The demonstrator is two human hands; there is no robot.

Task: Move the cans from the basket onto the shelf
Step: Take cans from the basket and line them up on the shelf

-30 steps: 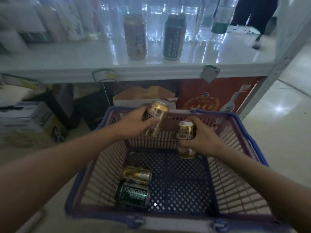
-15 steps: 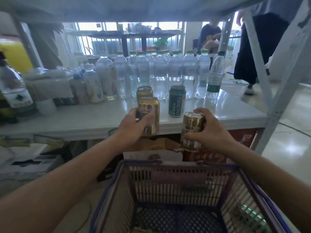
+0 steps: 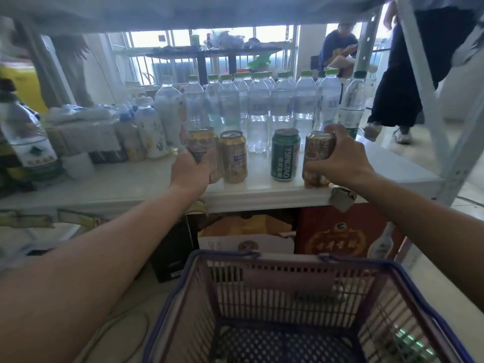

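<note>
On the white shelf (image 3: 125, 187) a row of cans stands near the front edge. My left hand (image 3: 190, 170) grips a gold can (image 3: 203, 145) at the left end of the row, beside a free-standing gold can (image 3: 233, 157). A green Tsingtao can (image 3: 285, 154) stands to the right of it. My right hand (image 3: 340, 158) is closed around another gold can (image 3: 317, 158) whose base rests at the shelf's front edge. Below, the purple basket (image 3: 288, 265) with blue rim fills the bottom of the view; a faint green can (image 3: 404, 339) shows through its right wall.
Several clear water bottles (image 3: 281, 106) stand in rows behind the cans. White bottles and packages (image 3: 146, 127) crowd the shelf's left side. Cardboard boxes (image 3: 337, 237) sit under the shelf. A white shelf post (image 3: 429, 100) rises at right, with a person's legs (image 3: 395, 95) beyond.
Both hands have carried their gold cans up from in front of the shelf edge onto the shelf, one to the left and one to the right of the standing cans. The view has tilted upward.
</note>
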